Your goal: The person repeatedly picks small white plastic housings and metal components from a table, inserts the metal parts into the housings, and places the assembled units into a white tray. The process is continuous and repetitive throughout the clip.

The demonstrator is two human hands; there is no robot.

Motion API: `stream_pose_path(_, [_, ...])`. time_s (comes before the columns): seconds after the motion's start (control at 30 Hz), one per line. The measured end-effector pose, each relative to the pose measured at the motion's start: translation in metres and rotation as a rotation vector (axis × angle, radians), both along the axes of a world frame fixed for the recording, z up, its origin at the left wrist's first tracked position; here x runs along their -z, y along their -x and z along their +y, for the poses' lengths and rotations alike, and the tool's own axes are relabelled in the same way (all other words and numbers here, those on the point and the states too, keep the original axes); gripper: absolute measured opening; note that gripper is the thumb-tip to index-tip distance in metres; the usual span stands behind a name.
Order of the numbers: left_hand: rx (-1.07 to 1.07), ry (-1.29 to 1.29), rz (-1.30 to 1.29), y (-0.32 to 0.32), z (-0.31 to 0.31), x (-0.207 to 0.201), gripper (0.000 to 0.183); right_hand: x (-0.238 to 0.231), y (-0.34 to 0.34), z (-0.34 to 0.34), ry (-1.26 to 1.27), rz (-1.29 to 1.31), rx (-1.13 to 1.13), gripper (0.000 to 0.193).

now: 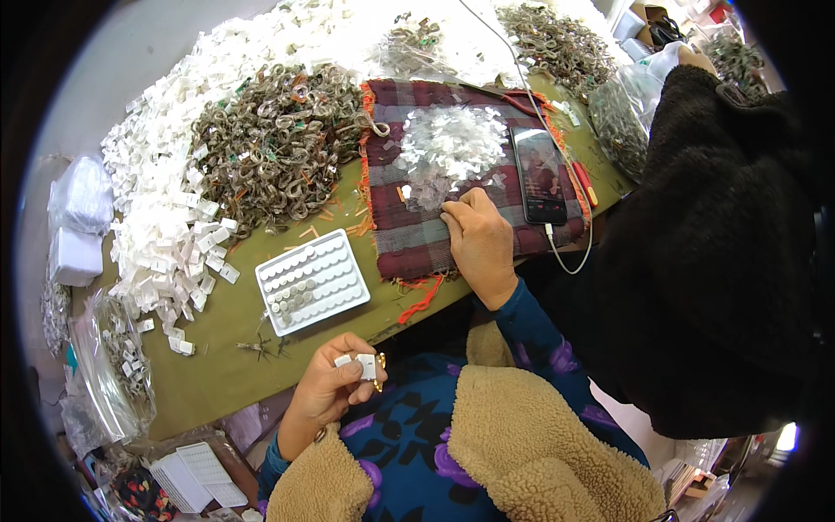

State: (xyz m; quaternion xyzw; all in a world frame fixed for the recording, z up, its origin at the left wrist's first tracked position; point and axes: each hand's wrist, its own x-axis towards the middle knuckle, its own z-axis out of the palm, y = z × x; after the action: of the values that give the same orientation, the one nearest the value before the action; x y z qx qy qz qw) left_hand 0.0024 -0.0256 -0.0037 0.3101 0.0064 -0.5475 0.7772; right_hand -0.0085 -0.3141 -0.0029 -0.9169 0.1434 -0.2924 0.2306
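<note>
My left hand (335, 381), close to my lap, is closed on a small white card (368, 365) with a slot in it. A gold-coloured trinket (380, 372) shows at the card's edge; its exact kind is unclear. My right hand (481, 237) reaches over a dark red plaid cloth (409, 248). Its thumb and forefinger are pinched at the near edge of a pile of small clear and white plastic pieces (452, 143). What the fingertips hold, if anything, is too small to make out.
A white ridged tray (344, 300) with small round pieces lies left of the cloth. Beyond it are heaps of dark coiled bands (270, 148) and white cards (165, 252). A phone (537, 174) with a cable rests on the cloth. A person's dark sleeve (696, 261) is at right.
</note>
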Motion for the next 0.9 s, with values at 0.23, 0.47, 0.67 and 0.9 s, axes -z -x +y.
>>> stream_pose_path(0.23, [-0.091,0.032,0.000,0.002,-0.003,-0.002,0.025,-0.019,0.001,0.015,-0.095,-0.219,-0.118,0.009])
stream_pose_path(0.47, [-0.297,0.044,-0.096,0.010,0.010,-0.010,0.026,-0.034,0.043,0.101,-0.641,-0.112,-0.819,0.029])
stream_pose_path(0.67, [-0.328,0.040,-0.138,0.018,0.024,-0.020,0.023,-0.037,0.039,0.121,-0.384,-0.239,-0.922,0.051])
stream_pose_path(0.9, [-0.342,-0.107,-0.169,0.028,0.034,-0.022,0.018,-0.045,0.043,0.123,-0.185,-0.089,-1.042,0.058])
